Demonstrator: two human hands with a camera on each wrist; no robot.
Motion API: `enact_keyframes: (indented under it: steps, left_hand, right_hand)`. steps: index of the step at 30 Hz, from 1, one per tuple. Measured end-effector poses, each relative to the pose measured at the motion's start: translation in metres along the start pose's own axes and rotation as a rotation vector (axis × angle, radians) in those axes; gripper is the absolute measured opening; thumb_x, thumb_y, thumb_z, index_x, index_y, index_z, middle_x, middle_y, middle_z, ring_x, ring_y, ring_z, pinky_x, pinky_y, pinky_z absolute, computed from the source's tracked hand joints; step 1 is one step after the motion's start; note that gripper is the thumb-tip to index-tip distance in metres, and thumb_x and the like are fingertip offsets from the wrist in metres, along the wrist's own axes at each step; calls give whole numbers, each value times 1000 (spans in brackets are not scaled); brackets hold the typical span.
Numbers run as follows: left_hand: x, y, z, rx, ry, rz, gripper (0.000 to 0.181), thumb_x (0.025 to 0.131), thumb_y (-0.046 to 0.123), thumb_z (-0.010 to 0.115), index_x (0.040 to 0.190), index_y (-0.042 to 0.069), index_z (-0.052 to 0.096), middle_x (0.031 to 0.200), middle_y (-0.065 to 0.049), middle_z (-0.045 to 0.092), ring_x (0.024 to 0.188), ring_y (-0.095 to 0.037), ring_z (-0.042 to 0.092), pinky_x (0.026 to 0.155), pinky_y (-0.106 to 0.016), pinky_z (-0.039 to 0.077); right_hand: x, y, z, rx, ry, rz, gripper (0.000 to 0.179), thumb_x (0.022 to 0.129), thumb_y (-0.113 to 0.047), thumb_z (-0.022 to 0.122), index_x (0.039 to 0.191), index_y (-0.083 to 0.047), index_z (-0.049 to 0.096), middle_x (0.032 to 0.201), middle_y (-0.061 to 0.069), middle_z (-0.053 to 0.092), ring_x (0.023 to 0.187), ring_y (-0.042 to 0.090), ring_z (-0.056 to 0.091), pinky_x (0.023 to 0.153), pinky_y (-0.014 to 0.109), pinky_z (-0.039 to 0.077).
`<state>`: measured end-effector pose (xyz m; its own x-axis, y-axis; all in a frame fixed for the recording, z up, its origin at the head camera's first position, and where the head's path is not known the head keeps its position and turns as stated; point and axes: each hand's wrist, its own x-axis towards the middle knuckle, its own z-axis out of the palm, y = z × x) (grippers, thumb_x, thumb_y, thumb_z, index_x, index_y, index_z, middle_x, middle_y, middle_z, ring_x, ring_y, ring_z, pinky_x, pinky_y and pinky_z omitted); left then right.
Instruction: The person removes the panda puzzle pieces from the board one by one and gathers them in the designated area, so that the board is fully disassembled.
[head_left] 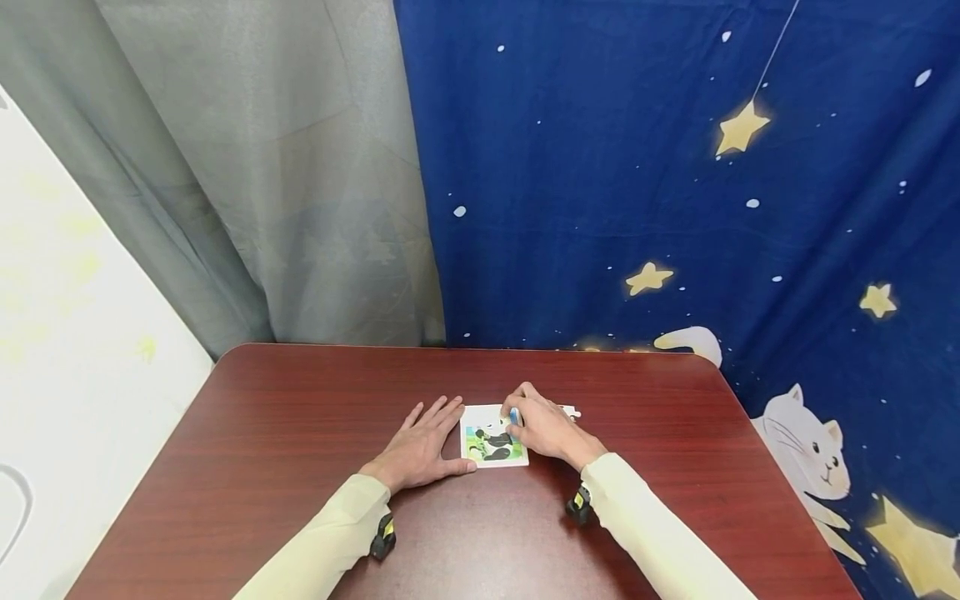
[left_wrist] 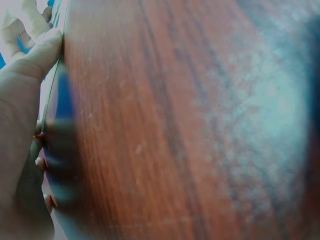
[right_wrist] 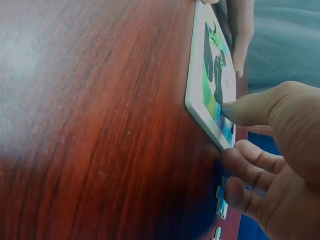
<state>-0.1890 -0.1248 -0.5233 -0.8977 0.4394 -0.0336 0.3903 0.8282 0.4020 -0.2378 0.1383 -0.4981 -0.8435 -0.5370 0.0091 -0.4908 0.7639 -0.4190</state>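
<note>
A panda jigsaw puzzle (head_left: pixel 495 450) in a white frame (right_wrist: pixel 192 100) lies on the table between the hands. To its left, my left hand (head_left: pixel 424 446) rests spread on the tabletop, fingertips at the frame's left side and thumb by its near-left corner. My right hand (head_left: pixel 546 423) is over the right part of the puzzle, its thumb and fingers bent round a blue puzzle piece (head_left: pixel 515 417). In the right wrist view the thumb (right_wrist: pixel 245 109) meets the picture near the frame's corner, while the other fingertips are partly hidden behind the hand.
Loose puzzle pieces (right_wrist: pixel 221 197) lie right of the frame, partly under the right hand; one piece (head_left: pixel 572 412) shows beyond it. The red-brown wooden table (head_left: pixel 300 417) ends at a grey curtain (head_left: pixel 345 208) and a blue starry curtain (head_left: pixel 570 208).
</note>
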Motion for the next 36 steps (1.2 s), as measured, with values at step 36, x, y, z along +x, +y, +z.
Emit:
enact_keyframes:
  steps: [36]
  left_hand:
    - [2,0,0,21,-22,-21,102,93,74,65,168,12,34,179,-3,28,168,-29,22,136,-60,17]
  right_hand:
    - [10,-3,-14,-11,-74,48,28,93,-19,82,118,-15,70,117,6,61,91,19,60,85,43,55]
